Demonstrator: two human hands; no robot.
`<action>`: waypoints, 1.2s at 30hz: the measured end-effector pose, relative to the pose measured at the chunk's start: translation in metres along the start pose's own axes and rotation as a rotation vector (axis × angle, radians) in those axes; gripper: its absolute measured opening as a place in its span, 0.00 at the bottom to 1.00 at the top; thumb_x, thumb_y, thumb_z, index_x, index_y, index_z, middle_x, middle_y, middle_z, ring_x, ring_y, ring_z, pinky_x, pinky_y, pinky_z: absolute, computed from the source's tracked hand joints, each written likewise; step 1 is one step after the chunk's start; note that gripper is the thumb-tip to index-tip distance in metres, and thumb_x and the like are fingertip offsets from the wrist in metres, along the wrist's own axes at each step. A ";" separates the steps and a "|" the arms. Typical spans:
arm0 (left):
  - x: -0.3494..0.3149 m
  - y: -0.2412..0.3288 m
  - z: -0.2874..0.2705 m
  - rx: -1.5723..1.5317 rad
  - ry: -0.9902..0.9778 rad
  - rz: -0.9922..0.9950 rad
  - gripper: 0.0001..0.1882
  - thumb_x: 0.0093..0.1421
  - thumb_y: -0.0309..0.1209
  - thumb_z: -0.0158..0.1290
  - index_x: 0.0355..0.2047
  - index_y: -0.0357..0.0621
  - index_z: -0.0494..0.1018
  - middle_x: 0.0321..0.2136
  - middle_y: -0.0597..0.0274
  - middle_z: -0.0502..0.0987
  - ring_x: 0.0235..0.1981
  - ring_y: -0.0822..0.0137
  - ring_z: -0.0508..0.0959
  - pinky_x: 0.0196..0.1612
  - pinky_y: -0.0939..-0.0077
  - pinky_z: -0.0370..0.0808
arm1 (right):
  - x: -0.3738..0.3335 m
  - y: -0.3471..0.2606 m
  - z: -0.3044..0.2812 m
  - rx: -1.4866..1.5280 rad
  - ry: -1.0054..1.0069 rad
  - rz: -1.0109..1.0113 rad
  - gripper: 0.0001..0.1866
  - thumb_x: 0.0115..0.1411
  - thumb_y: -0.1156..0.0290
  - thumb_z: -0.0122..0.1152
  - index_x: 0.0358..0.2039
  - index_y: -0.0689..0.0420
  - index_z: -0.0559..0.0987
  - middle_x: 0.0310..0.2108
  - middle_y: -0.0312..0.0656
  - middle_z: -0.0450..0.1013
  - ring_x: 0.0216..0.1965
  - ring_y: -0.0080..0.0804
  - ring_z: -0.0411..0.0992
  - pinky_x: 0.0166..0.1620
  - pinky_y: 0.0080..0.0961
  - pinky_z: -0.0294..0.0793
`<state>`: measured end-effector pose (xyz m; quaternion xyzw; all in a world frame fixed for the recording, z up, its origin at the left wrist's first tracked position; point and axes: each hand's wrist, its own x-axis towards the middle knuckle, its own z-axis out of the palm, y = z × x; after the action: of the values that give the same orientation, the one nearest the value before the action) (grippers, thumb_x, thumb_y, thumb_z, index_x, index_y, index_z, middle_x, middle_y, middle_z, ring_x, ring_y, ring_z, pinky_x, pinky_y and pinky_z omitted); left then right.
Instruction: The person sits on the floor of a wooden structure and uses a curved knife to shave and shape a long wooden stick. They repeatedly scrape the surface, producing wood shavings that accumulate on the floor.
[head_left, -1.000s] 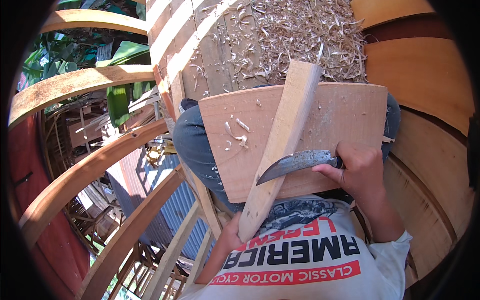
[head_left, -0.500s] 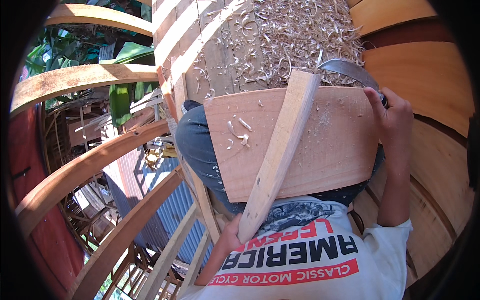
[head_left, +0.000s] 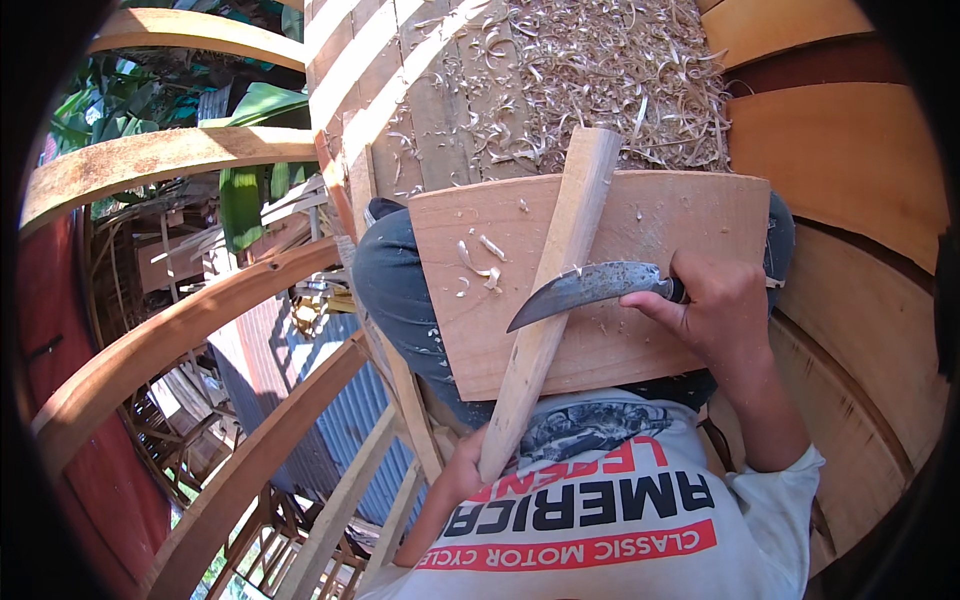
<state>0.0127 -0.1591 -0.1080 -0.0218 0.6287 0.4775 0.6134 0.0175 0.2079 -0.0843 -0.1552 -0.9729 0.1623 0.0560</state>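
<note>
At far left I see curved slats. After them is the left hand, closed on the near end of the stick, beside the shirt; some of its fingers are hidden from me. The stick lies over the board on the legs. Its long axis slants away and rightward, so the far end points past the board's edge to the shavings. The knife crosses above the stick, tip pointing left; I cannot tell if they touch. The right hand is wrapped around its handle.
</note>
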 end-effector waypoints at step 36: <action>0.007 0.008 0.003 0.405 0.194 0.211 0.29 0.47 0.41 0.67 0.43 0.38 0.69 0.31 0.45 0.79 0.37 0.50 0.82 0.35 0.70 0.76 | 0.013 0.038 -0.014 -0.157 0.009 0.108 0.33 0.50 0.37 0.61 0.13 0.58 0.73 0.11 0.45 0.67 0.15 0.43 0.70 0.20 0.33 0.68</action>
<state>0.0079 -0.1489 -0.1084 0.1215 0.7664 0.3990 0.4886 0.0185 0.2507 -0.0833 -0.2123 -0.9725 0.0877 0.0393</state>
